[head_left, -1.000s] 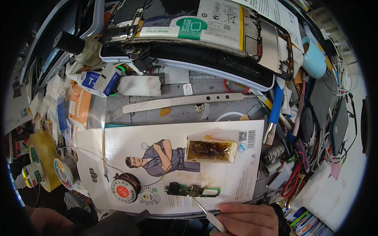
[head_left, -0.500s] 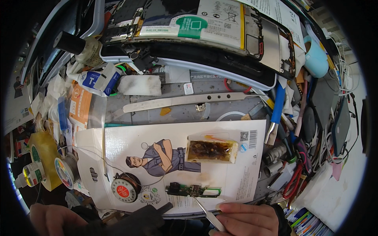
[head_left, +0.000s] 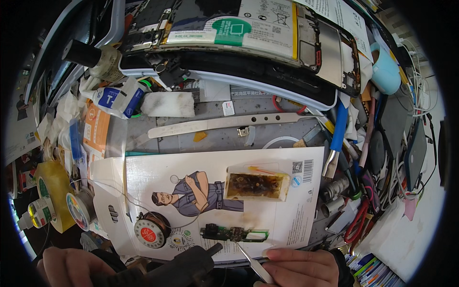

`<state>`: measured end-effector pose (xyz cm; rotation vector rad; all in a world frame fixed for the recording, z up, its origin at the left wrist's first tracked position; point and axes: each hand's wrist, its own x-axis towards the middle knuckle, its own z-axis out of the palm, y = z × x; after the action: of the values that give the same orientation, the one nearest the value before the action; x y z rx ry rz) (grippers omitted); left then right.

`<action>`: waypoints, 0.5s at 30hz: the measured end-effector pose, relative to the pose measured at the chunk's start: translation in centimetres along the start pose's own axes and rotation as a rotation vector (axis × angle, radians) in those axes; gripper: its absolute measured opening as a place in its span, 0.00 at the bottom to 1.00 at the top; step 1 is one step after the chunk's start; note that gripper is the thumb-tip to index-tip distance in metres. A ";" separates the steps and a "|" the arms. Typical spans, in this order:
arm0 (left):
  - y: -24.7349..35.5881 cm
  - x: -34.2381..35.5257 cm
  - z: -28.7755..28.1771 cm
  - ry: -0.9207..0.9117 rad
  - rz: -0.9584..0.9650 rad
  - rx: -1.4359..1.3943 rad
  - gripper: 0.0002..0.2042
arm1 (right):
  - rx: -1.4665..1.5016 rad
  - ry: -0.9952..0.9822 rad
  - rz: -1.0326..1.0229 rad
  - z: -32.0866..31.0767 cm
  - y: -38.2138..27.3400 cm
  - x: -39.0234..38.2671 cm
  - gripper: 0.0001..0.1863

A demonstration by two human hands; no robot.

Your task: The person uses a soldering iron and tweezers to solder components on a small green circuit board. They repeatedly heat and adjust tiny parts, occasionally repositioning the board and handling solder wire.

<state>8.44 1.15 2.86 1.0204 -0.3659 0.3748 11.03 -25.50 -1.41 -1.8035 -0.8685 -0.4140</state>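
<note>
Barcode (head_left: 306, 171) on wht card (head_left: 143, 179), label (head_left: 232, 31) (grn, printed) on batt (head_left: 273, 44)

The circuit board (head_left: 221, 234) is green and black, the tweezers (head_left: 257, 267) plain silver.

The slim tweezers (head_left: 256, 268) are smooth, bright metal; the dark tool (head_left: 184, 266), blurred, is perhaps matt plastic. The circuit board (head_left: 222, 233) mixes green laminate with dull metal. The printed card (head_left: 282, 225) is smooth paperboard, the amber filling (head_left: 253, 185) glossy, the white pad (head_left: 168, 104) matt and rough.
</note>
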 end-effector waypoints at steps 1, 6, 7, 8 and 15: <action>0.0 -0.1 -0.3 -0.004 -0.003 0.006 0.20 | 0.010 -0.084 -0.016 -0.2 0.1 -0.3 0.10; -0.1 -0.1 -0.4 -0.046 0.001 -0.008 0.20 | 0.021 -0.147 -0.095 -2.0 0.5 -2.1 0.10; -0.2 -0.1 -0.3 -0.048 0.003 -0.006 0.20 | 0.022 -0.145 -0.093 -2.0 0.5 -2.2 0.10; -0.3 -0.1 -0.3 -0.038 0.001 0.004 0.21 | 0.023 -0.144 -0.092 -1.8 0.5 -2.2 0.09; -0.3 -0.2 -0.4 -0.048 0.003 0.007 0.21 | 0.027 -0.140 -0.090 -1.6 0.7 -1.5 0.09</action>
<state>8.46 1.34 2.30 1.0375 -0.4095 0.3556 10.70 -27.58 -2.17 -1.7897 -1.0507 -0.3346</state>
